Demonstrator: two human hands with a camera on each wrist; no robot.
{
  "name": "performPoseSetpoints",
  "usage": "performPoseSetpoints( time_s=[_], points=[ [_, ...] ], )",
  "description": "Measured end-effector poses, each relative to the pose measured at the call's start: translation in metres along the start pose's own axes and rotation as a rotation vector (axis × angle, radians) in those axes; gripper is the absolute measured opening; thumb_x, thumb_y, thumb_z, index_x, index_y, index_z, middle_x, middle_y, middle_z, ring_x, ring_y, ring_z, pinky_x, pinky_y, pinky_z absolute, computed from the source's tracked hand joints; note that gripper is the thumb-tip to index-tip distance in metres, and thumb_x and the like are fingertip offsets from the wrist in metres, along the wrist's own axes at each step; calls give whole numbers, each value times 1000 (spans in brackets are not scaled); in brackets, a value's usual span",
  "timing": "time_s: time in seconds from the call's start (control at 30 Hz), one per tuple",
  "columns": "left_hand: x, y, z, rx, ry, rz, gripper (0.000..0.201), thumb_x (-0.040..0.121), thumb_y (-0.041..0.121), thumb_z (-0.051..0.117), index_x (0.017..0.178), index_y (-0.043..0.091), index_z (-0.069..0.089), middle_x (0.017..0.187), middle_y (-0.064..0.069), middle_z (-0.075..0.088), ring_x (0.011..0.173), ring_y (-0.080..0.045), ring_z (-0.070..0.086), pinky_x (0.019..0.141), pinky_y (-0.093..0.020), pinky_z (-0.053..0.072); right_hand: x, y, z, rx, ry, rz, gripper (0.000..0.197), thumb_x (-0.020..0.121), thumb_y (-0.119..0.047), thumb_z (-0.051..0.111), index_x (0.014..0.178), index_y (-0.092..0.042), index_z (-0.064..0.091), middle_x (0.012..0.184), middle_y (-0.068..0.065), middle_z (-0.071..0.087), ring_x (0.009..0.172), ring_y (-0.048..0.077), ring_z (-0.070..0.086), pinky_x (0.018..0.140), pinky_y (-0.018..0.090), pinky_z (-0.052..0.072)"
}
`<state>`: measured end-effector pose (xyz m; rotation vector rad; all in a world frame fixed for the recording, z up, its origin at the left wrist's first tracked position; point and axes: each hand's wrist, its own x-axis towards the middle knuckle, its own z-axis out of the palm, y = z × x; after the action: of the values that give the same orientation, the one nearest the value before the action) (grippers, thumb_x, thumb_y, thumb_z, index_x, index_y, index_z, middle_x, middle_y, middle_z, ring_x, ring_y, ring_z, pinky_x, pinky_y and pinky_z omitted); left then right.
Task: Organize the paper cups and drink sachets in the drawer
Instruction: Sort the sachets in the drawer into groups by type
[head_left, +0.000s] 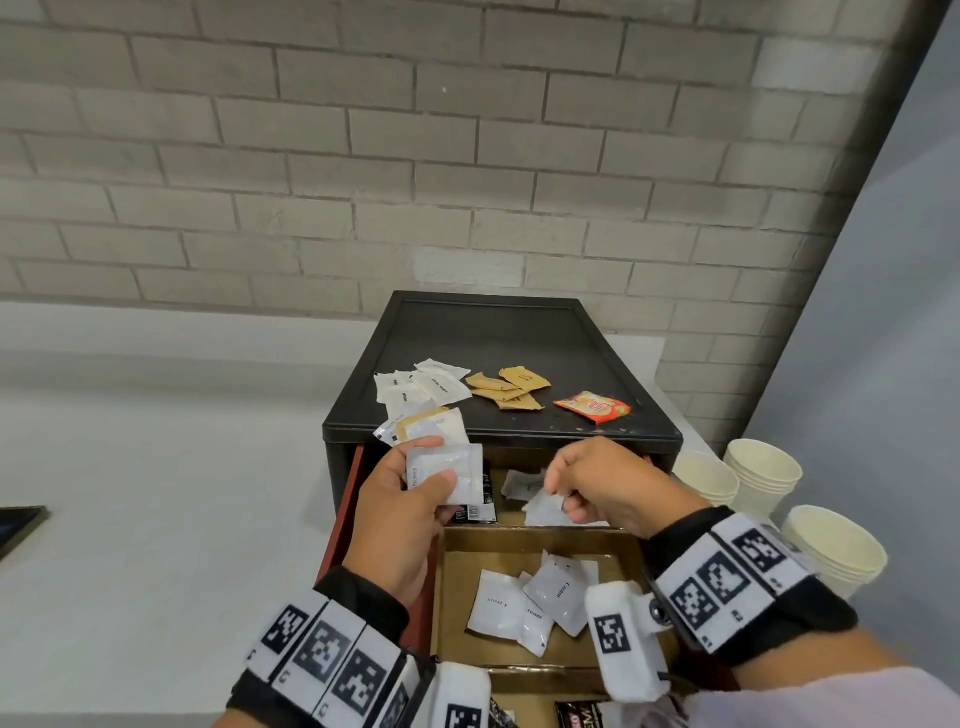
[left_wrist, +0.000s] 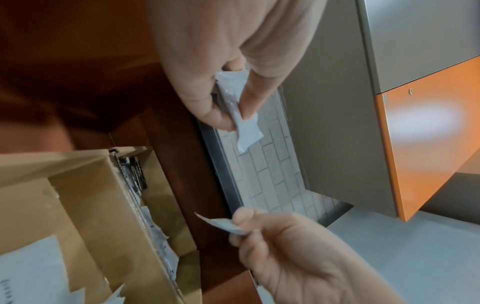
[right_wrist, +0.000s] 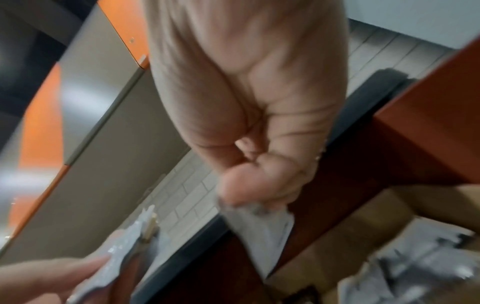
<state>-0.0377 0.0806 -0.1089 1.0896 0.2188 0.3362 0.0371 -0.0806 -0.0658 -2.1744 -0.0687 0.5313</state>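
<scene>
My left hand (head_left: 432, 464) holds a small fan of white sachets (head_left: 457, 475) over the back of the open drawer (head_left: 345, 514); the left wrist view shows thumb and finger pinching this held bundle (left_wrist: 240, 115). My right hand (head_left: 562, 500) pinches one white sachet (head_left: 543, 509) just above the drawer's rear compartment, and that single sachet (right_wrist: 262, 228) hangs from the fingertips in the right wrist view. More white sachets (head_left: 530, 603) lie in a cardboard-lined compartment nearer me. Stacked paper cups (head_left: 763, 475) stand on the counter at the right.
On the black cabinet top (head_left: 519, 332) lie white sachets (head_left: 423, 387), brown sachets (head_left: 506, 387) and one orange sachet (head_left: 592, 408). Another cup stack (head_left: 836, 548) stands near my right wrist. A brick wall rises behind, and white counter spreads left.
</scene>
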Motion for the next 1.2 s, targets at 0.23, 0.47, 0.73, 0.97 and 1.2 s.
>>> performPoseSetpoints(
  time_s=[0.23, 0.47, 0.73, 0.97, 1.2],
  points=[
    [-3, 2, 2, 3, -9, -35, 40, 90, -11, 45, 101, 26, 59, 136, -9, 50, 116, -30, 55, 58, -15, 54, 10, 16, 2, -146, 125, -22, 34, 92, 3, 42, 122, -2, 57, 122, 17, 58, 94, 21, 52, 95, 35, 49],
    [-5, 2, 3, -18, -47, -78, 43, 90, -13, 42, 103, 24, 60, 130, -7, 54, 113, -27, 57, 63, -19, 55, -13, -1, 14, -16, 90, -237, 47, 87, 17, 35, 114, -10, 63, 104, 4, 67, 98, 9, 56, 81, 15, 41],
    [-8, 2, 6, -42, -97, -102, 45, 87, -17, 37, 101, 17, 62, 121, -12, 58, 97, -22, 61, 56, -17, 53, -24, -12, 46, -98, 135, -356, 19, 85, -30, 66, 77, -16, 54, 82, 2, 60, 75, 18, 62, 73, 34, 53],
    [-6, 4, 5, -60, 21, -76, 35, 93, -7, 39, 99, 17, 63, 119, -8, 59, 100, -22, 61, 70, -27, 53, -18, -5, 29, 126, 96, -229, 15, 91, -10, 57, 78, -14, 51, 67, 4, 57, 50, 7, 53, 47, 15, 44],
    [-4, 2, 2, 28, 137, -17, 25, 93, -3, 47, 86, 20, 57, 99, 4, 58, 77, -12, 59, 63, -22, 48, 2, 20, 16, 405, 221, 48, 17, 91, 3, 47, 92, -9, 59, 86, 13, 59, 74, 18, 58, 67, 28, 56]
  ],
)
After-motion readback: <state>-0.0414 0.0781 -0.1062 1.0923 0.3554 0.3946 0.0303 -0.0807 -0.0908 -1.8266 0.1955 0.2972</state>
